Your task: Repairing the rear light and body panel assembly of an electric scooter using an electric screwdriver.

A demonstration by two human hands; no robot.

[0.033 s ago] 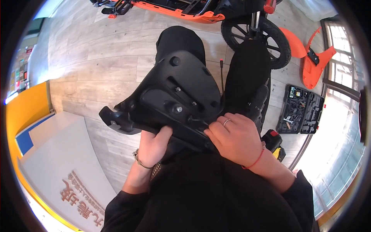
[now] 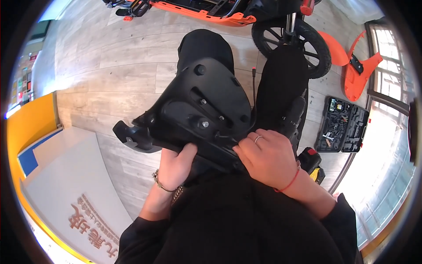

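Observation:
A black moulded plastic scooter fender (image 2: 220,86) rests across my lap, with bolts showing in its recesses. My left hand (image 2: 176,165) holds its near edge, thumb on top and the other fingers hidden underneath. Close to the fender's right side, my right hand (image 2: 268,154) is closed, fingertips pinching a thin black cable (image 2: 226,137) where it comes out by the bolt. A longer stretch of cable rises past the fender's right rim and ends in a red-tipped connector (image 2: 253,69).
Beside my right thigh lies a black drill-like tool (image 2: 293,116) with a pointed tip. An open black tool case (image 2: 345,125) sits right on the wood floor. Orange body panels (image 2: 356,79) lie beyond it. Ahead stands an orange scooter (image 2: 206,15) with a black front wheel (image 2: 314,48).
The fender and the cable's red-tipped end have shifted very slightly to the right. Both hands keep their grip.

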